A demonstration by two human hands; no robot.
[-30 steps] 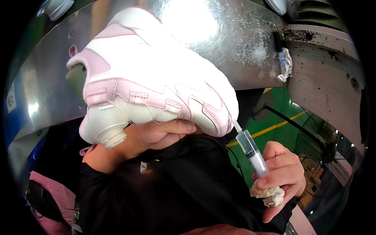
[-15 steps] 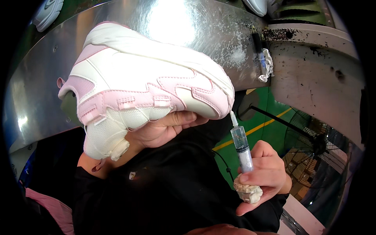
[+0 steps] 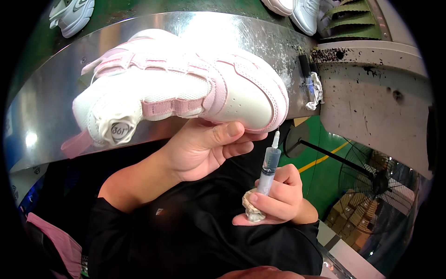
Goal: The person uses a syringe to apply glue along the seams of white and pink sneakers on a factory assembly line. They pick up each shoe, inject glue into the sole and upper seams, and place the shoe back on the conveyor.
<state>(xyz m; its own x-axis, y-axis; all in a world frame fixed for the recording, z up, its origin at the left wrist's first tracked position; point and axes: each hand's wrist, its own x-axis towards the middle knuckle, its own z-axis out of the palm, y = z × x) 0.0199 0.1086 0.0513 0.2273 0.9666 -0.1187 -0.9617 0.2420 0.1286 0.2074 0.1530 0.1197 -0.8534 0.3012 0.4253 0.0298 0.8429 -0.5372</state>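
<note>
My left hand (image 3: 204,151) grips a white and pink sneaker (image 3: 186,90) from below, toe to the right, in front of a curved metal panel (image 3: 42,107). A round white plug with a sticker fills the shoe's heel opening at the left. My right hand (image 3: 274,197) holds a clear syringe (image 3: 268,167) upright, its white tip just under the toe's sole edge. A crumpled whitish rag (image 3: 251,209) is bunched in the same hand. Both forearms wear black sleeves.
Other sneakers lie beyond the metal panel at the top left (image 3: 72,14) and top right (image 3: 297,11). A second syringe with a rag (image 3: 311,81) rests on a stained white ledge (image 3: 371,97). A floor fan (image 3: 376,179) stands on green floor below right.
The sneaker has rolled and turned in my left hand, so its side and smooth toe now face me. My right hand with the syringe moved left, tip close under the toe.
</note>
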